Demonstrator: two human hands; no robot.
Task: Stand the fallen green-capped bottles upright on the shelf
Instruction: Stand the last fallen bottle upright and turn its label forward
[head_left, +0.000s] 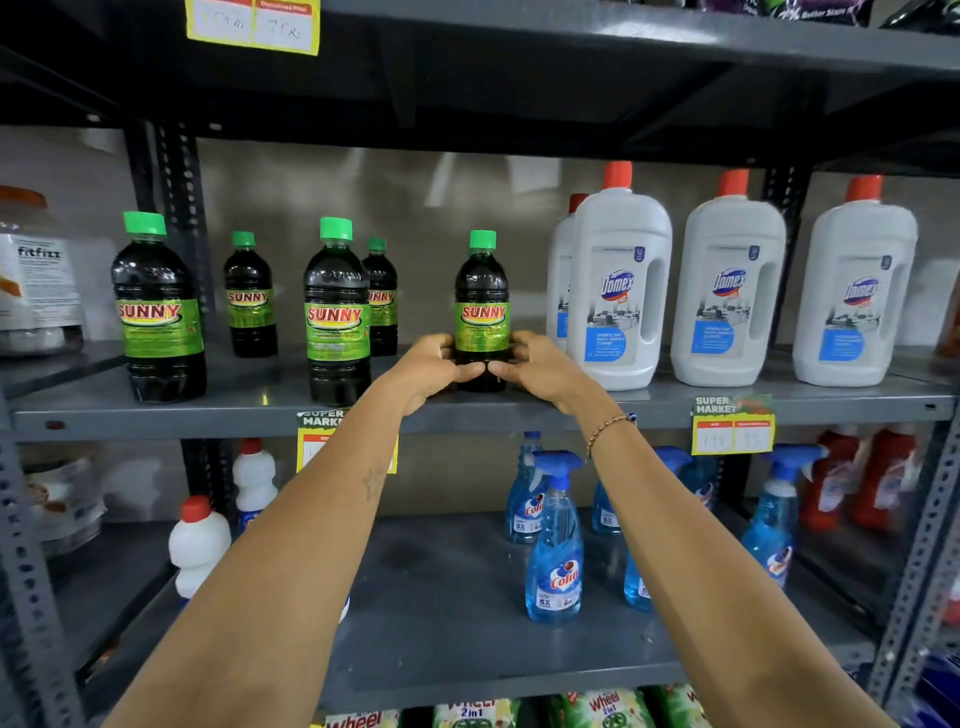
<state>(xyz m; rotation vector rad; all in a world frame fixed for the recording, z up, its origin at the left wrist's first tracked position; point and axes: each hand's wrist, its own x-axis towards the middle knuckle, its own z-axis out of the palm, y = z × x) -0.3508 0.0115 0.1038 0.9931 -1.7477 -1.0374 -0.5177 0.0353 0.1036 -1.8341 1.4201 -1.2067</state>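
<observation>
A dark green-capped "Sunny" bottle stands upright near the front of the grey shelf. My left hand and my right hand wrap its lower part from both sides, fingertips nearly meeting in front. To its left stand several more Sunny bottles, all upright: a large one at the far left, a large one in the middle, and two smaller ones behind. No bottle lies on its side in view.
White red-capped Domex bottles stand close to the right of the held bottle. A jar sits at the far left. The shelf above hangs low. Blue spray bottles and white bottles stand on the shelf below.
</observation>
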